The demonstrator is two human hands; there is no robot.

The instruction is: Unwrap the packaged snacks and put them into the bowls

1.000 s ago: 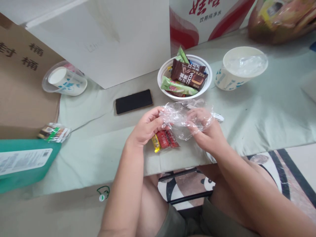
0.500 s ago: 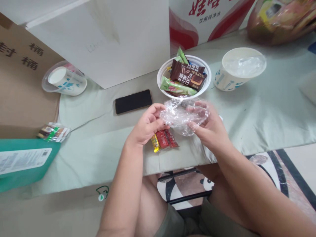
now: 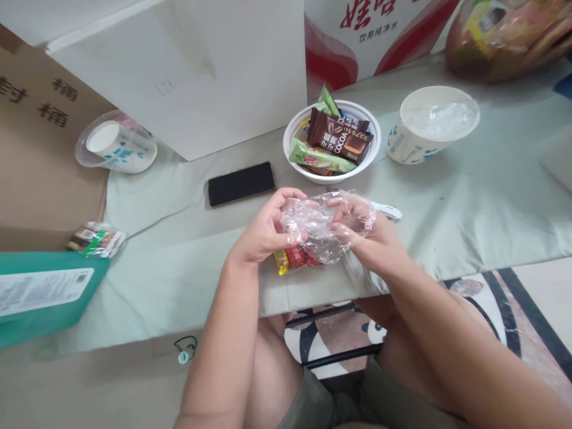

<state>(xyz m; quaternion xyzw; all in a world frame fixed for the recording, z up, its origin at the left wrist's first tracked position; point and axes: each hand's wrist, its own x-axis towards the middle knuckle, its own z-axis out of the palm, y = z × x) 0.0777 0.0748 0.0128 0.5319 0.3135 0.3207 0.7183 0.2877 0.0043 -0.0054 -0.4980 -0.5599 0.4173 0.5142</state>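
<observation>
Between my two hands stretches a crumpled clear plastic wrap (image 3: 319, 229), seemingly a thin bag or elastic cover. My left hand (image 3: 270, 229) pinches its left side. Fingers of my right hand (image 3: 369, 235) are inside or behind the film on the right, with the thumb against it. Below the film lie snacks in red and yellow wrappers (image 3: 292, 257), partly covered. Just beyond my hands stands a white bowl (image 3: 289, 132) filled with wrapped snacks, a brown cocoa packet (image 3: 339, 136) on top. A white handle-like object (image 3: 388, 210) shows behind my right hand.
A black phone (image 3: 241, 184) lies left of the bowl. To the right stands a paper cup (image 3: 413, 143) with clear film in it. Another cup (image 3: 127, 149) lies on its side at left, near a wrapped snack (image 3: 100, 239). Boxes (image 3: 179, 77) line the back.
My hands have drawn the plastic film slightly down and toward me, spreading it wider. The white object behind my right hand now shows more. The bowl, phone and cups stay put.
</observation>
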